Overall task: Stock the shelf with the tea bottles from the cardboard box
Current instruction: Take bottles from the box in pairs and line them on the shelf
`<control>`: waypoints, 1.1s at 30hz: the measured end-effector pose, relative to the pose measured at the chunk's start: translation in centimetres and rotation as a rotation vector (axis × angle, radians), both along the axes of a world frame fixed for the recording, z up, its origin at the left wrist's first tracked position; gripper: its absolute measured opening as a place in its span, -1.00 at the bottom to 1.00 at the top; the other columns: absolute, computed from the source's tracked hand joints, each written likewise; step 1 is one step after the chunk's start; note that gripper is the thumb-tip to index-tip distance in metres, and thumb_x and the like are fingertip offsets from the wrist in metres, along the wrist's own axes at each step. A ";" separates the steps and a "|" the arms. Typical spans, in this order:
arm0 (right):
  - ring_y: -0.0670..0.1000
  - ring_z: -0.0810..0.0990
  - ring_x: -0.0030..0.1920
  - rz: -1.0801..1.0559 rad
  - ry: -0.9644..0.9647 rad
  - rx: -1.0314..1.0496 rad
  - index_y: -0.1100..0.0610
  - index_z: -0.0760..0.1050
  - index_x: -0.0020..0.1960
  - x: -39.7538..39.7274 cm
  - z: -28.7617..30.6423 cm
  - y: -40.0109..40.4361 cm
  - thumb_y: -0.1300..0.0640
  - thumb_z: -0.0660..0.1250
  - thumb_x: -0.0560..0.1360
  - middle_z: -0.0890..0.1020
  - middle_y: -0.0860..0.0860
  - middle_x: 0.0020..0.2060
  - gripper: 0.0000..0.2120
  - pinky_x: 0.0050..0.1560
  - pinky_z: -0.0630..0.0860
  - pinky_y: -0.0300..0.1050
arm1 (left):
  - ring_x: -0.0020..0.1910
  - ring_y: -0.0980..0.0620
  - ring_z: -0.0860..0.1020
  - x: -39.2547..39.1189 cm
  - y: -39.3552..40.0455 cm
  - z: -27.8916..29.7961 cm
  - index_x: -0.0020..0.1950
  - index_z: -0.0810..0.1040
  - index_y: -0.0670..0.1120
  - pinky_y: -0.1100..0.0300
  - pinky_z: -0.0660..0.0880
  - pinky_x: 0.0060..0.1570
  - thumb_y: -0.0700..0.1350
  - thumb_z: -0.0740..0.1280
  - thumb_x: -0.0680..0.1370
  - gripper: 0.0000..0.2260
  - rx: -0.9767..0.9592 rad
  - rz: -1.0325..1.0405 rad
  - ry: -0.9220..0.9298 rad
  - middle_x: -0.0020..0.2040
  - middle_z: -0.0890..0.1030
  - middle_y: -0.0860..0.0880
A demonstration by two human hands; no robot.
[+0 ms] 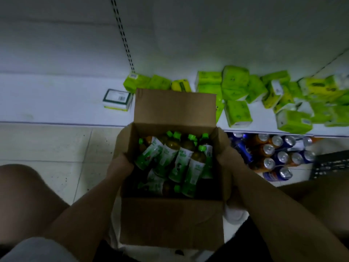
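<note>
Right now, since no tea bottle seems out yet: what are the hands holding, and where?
Both grip the cardboard box: left hand on its left wall's top edge, right hand on the right wall's. Neither holds a tea bottle.

Open cardboard box (171, 222) full of jumbled green-capped tea bottles (175, 159).

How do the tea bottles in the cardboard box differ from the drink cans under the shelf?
The tea bottles have green caps and green-white labels; the drink cans have silver tops and blue or orange sides. The bottles lie jumbled in the cardboard box; the cans stand outside it, beside it.
</note>
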State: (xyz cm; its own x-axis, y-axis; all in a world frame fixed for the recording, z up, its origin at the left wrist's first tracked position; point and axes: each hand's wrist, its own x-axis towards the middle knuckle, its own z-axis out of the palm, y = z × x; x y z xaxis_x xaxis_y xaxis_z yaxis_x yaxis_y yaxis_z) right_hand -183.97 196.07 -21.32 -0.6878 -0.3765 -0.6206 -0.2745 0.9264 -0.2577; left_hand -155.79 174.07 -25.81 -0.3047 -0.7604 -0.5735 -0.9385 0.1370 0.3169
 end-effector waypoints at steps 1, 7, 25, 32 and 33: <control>0.26 0.51 0.26 -0.007 0.049 -0.062 0.21 0.39 0.37 0.1 1.1 -0.8 0.08 0.26 0.55 0.53 0.23 0.26 -0.58 0.23 0.43 0.05 | -0.27 0.02 0.53 -0.6 0.1 1.2 0.04 0.54 -0.07 0.10 0.47 -0.25 -0.05 0.30 0.52 -0.84 0.011 -0.005 0.029 -0.20 0.57 -0.02; 0.21 0.61 0.09 -0.178 -0.115 -0.354 0.19 0.55 0.18 2.7 1.5 -4.7 0.20 0.26 0.53 0.65 0.21 0.05 -0.75 -0.03 0.47 -0.12 | 0.16 -0.17 0.55 -7.8 1.6 4.0 0.37 0.40 -0.07 0.03 0.49 0.05 -0.02 0.29 0.55 -0.60 -0.004 -0.026 0.243 0.18 0.57 -0.14; 0.14 0.55 0.23 -0.171 -0.253 -0.443 0.26 0.41 0.36 3.7 -7.1 -13.4 0.04 0.34 0.55 0.57 0.16 0.24 -0.54 0.21 0.48 -0.08 | 0.32 -0.13 0.44 -8.8 2.0 -4.8 0.46 0.32 0.02 0.07 0.43 0.18 0.01 0.39 0.52 -0.46 0.136 -0.031 0.337 0.41 0.42 -0.10; 0.10 0.57 0.00 -0.130 -0.226 -0.544 0.18 0.37 0.09 6.4 -7.0 -13.0 0.07 0.23 0.61 0.56 0.04 -0.11 -0.82 -0.02 0.51 -0.01 | 0.33 -0.11 0.45 -8.9 2.9 -4.6 0.43 0.36 -0.06 0.04 0.41 0.27 -0.12 0.45 0.48 -0.46 0.281 0.000 0.483 0.36 0.49 -0.09; 0.06 0.55 -0.03 -0.102 -0.221 -0.554 0.14 0.34 0.07 7.0 -6.9 -12.8 0.06 0.22 0.61 0.53 0.00 -0.13 -0.85 -0.09 0.49 -0.05 | 0.34 -0.11 0.45 -9.0 3.1 -4.4 0.43 0.36 -0.09 -0.02 0.40 0.30 -0.16 0.47 0.47 -0.44 0.311 0.014 0.519 0.35 0.50 -0.11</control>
